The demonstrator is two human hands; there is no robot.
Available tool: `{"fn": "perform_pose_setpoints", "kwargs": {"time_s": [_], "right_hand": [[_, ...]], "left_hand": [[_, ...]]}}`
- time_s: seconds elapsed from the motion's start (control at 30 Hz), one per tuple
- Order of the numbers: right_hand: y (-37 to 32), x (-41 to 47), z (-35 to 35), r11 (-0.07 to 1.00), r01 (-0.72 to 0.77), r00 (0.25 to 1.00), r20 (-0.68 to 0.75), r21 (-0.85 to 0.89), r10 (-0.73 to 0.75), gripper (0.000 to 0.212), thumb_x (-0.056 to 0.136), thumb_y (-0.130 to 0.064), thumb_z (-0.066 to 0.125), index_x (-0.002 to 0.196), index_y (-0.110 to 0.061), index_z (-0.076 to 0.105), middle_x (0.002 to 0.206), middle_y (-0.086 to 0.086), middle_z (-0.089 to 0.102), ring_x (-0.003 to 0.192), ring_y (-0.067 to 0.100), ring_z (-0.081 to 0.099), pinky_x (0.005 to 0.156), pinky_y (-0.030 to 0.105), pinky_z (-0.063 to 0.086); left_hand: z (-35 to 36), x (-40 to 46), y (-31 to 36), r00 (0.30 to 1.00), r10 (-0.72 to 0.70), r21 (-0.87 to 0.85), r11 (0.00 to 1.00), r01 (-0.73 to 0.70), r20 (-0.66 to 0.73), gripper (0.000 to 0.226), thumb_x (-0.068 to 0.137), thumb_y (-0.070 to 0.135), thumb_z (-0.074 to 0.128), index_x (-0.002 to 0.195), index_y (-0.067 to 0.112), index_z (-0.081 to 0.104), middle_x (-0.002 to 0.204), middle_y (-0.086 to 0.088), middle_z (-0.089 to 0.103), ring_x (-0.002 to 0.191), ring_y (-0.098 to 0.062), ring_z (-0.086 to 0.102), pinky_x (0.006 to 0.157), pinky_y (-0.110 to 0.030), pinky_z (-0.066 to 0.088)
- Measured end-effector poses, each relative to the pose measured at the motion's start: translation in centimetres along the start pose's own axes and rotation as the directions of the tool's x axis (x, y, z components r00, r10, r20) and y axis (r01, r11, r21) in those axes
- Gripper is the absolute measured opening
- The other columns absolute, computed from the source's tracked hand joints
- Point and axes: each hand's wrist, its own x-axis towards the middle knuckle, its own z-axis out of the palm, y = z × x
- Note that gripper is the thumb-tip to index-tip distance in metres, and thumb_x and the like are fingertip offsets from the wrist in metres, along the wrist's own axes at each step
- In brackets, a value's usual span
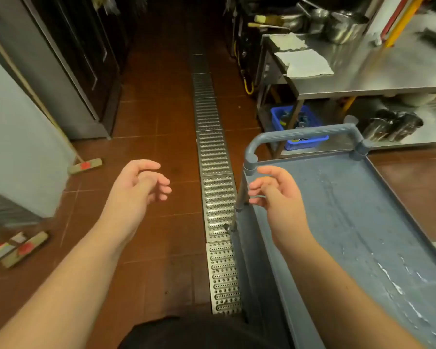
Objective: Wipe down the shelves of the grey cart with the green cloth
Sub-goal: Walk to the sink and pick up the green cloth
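Two hands are empty, fingers loosely curled: the left hand (139, 183) over the floor, the right hand (275, 190) above the cart's (342, 222) near-left corner. No green cloth is in view. The cart's wet top shelf runs lengthwise away toward its handle (302, 133); it probably rolls easily, best steadied there.

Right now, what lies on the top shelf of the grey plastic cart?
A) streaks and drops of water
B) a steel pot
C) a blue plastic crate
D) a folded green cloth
A: the top shelf of the grey plastic cart carries only pale wet streaks and drops of water; no green cloth is in view, and both the left hand and the right hand are open and empty.
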Motion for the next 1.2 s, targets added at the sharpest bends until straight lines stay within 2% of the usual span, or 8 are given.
{"fn": "perform_pose_setpoints", "kwargs": {"time_s": [0.23, 0.4, 0.6, 0.7, 0.8, 0.9, 1.03, 1.2], "right_hand": [[1.1, 4.7, 1.9, 1.000, -0.026, 0.999, 0.033, 0.010, 0.026, 0.032, 0.097, 0.008, 0.036, 0.109, -0.010, 0.060, 0.077, 0.003, 0.065, 0.070, 0.013, 0.061, 0.065, 0.025, 0.052], [2.6, 10.5, 6.6, 1.000, -0.013, 1.000, 0.021, -0.025, 0.014, 0.036, 0.095, 0.011, 0.036, 0.106, -0.013, 0.060, 0.076, 0.003, 0.065, 0.071, 0.014, 0.060, 0.065, 0.023, 0.051], [4.6, 20.0, 15.3, 0.998, -0.003, 1.000, 0.007, -0.070, 0.003, 0.033, 0.097, 0.009, 0.039, 0.106, -0.015, 0.060, 0.077, 0.003, 0.065, 0.073, 0.017, 0.059, 0.072, 0.030, 0.049], [4.4, 25.2, 19.7, 0.998, 0.006, 0.999, -0.045, -0.065, -0.009, 0.035, 0.096, 0.011, 0.038, 0.105, -0.016, 0.060, 0.077, 0.003, 0.065, 0.073, 0.017, 0.059, 0.070, 0.029, 0.048], [3.7, 29.7, 23.1, 0.997, 0.037, 0.997, -0.068, -0.071, -0.042, 0.039, 0.094, 0.014, 0.037, 0.106, -0.015, 0.060, 0.077, 0.003, 0.065, 0.075, 0.018, 0.059, 0.070, 0.028, 0.049], [3.6, 32.5, 24.4, 0.997, 0.026, 0.993, -0.112, -0.069, -0.034, 0.038, 0.095, 0.015, 0.036, 0.108, -0.012, 0.059, 0.078, 0.003, 0.064, 0.076, 0.021, 0.057, 0.073, 0.032, 0.049], [3.3, 35.5, 22.9, 0.998, 0.021, 0.972, -0.234, -0.065, -0.036, 0.037, 0.094, 0.016, 0.035, 0.109, -0.009, 0.058, 0.078, 0.005, 0.062, 0.077, 0.022, 0.057, 0.078, 0.036, 0.048], [3.3, 39.6, 19.3, 0.999, 0.033, 0.917, -0.396, -0.024, -0.040, 0.042, 0.091, 0.019, 0.032, 0.108, -0.009, 0.058, 0.080, 0.006, 0.062, 0.077, 0.019, 0.058, 0.077, 0.037, 0.048]], "left_hand": [[-0.6, 4.6, -1.3, 0.999, -0.021, -0.039, 0.999, 0.019, -0.029, 0.024, 0.096, 0.004, 0.040, 0.115, 0.008, 0.054, 0.082, -0.007, 0.069, 0.075, -0.021, 0.066, 0.070, -0.030, 0.057], [-3.0, 11.3, -2.1, 0.999, -0.036, -0.047, 0.998, 0.035, -0.031, 0.024, 0.095, 0.005, 0.040, 0.111, 0.012, 0.056, 0.084, -0.005, 0.070, 0.078, -0.024, 0.067, 0.076, -0.039, 0.056], [-8.5, 23.5, -3.0, 1.000, -0.023, 0.052, 0.998, 0.024, -0.006, 0.019, 0.099, 0.013, 0.042, 0.110, 0.022, 0.056, 0.087, 0.003, 0.069, 0.080, -0.014, 0.069, 0.072, -0.028, 0.058], [-11.1, 30.5, -2.3, 0.996, -0.059, 0.088, 0.995, 0.054, 0.063, 0.020, 0.100, 0.013, 0.042, 0.110, 0.022, 0.056, 0.086, 0.003, 0.069, 0.080, -0.014, 0.068, 0.076, -0.033, 0.056], [-12.3, 37.1, -1.0, 0.988, -0.102, 0.018, 0.995, 0.100, 0.120, 0.021, 0.099, 0.009, 0.042, 0.109, 0.020, 0.057, 0.086, -0.002, 0.069, 0.083, -0.021, 0.069, 0.077, -0.038, 0.058], [-11.9, 42.6, 0.2, 0.981, -0.091, 0.008, 0.996, 0.091, 0.174, 0.023, 0.098, 0.007, 0.041, 0.108, 0.019, 0.058, 0.088, -0.004, 0.069, 0.084, -0.022, 0.069, 0.077, -0.038, 0.058], [-8.6, 49.0, 2.1, 0.949, -0.073, 0.001, 0.997, 0.076, 0.307, 0.024, 0.098, 0.006, 0.041, 0.109, 0.018, 0.058, 0.089, -0.004, 0.068, 0.086, -0.024, 0.068, 0.077, -0.038, 0.056], [-0.8, 55.8, 3.9, 0.881, -0.038, 0.034, 0.999, 0.024, 0.472, 0.024, 0.098, 0.005, 0.040, 0.109, 0.018, 0.057, 0.090, -0.007, 0.068, 0.082, -0.020, 0.067, 0.074, -0.034, 0.057]]}}
